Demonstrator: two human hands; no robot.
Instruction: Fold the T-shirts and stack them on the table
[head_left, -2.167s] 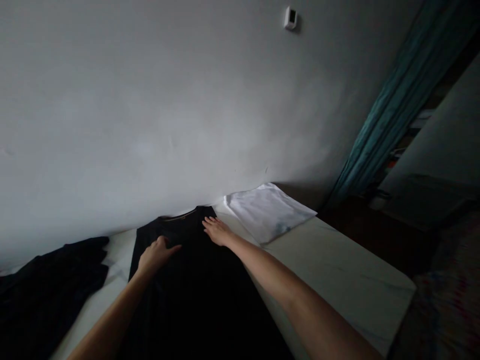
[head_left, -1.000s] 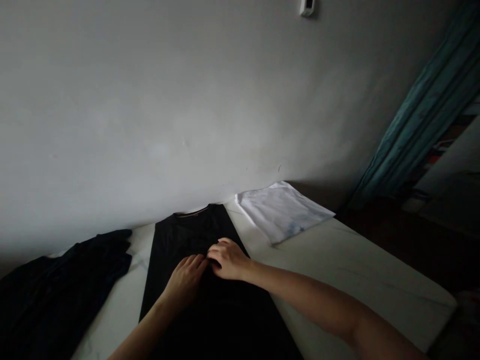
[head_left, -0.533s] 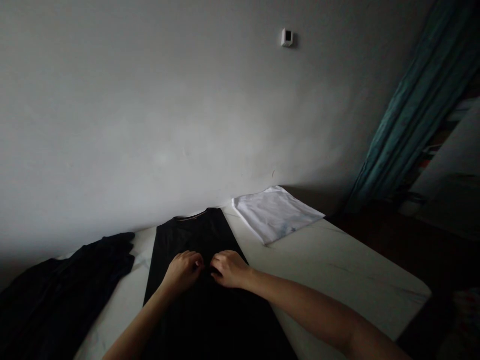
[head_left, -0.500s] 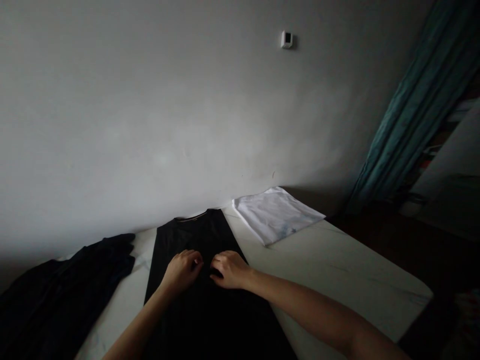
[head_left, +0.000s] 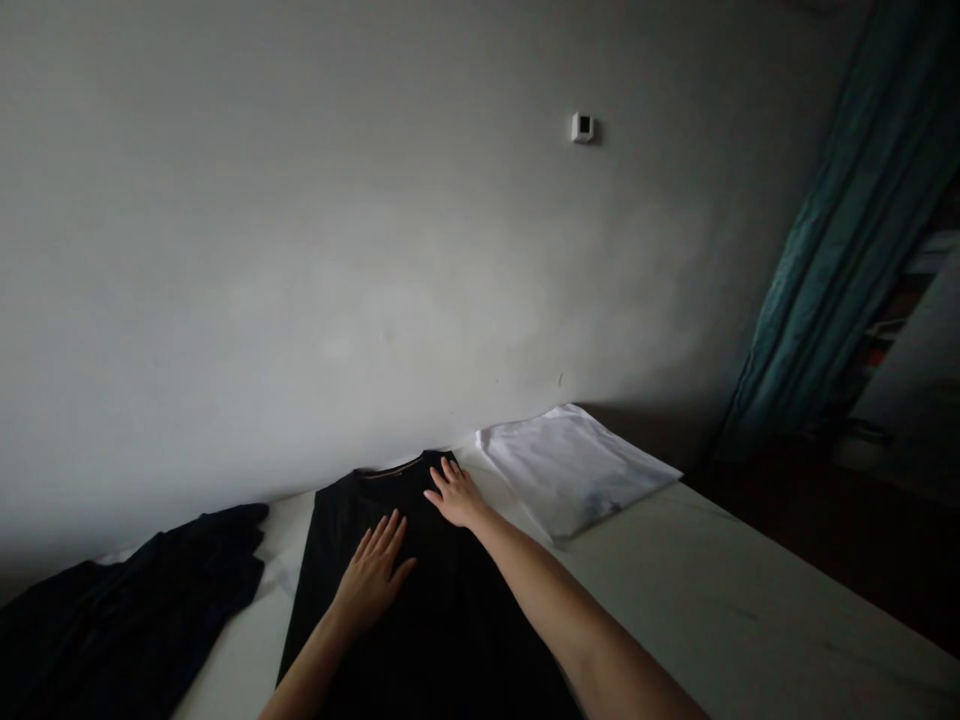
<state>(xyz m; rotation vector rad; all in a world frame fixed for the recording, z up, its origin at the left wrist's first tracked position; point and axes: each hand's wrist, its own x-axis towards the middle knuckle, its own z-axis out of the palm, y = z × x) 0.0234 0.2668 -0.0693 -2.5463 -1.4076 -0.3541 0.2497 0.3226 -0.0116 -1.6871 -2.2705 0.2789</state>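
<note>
Black cloth ran up the middle of the table (head_left: 675, 600): a shirt (head_left: 457, 650), laid flat, its neckline at the far end close to the wall (head_left: 300, 220) and its near end running out of view at the bottom. A thin pale line showed inside the collar (head_left: 394, 469). Both hands were over the shirt, backs up, and neither pinched any of the fabric. The left hand (head_left: 371, 575) was over the chest, left of the middle, its fingers stretched out towards the collar and its thumb standing well away to the right. The right hand (head_left: 455, 497) was farther up, by the right shoulder of the shirt, its fingers splayed wide just beside the collar. How hard either palm pressed could not be told. The two hands were apart, with black fabric between them

Just right of the shirt, a white cloth (head_left: 574, 470) lay flat near the wall, bluish-grey marks towards its near edge. On the other side, apart from the shirt, a dark garment (head_left: 135, 610) lay rumpled, with a pale strip of table between the two. High on the wall was a small white device (head_left: 582, 127) with a dark face. At the right a teal curtain (head_left: 810, 250) hung in long folds, and past it were shelved things too dim to make out
</note>
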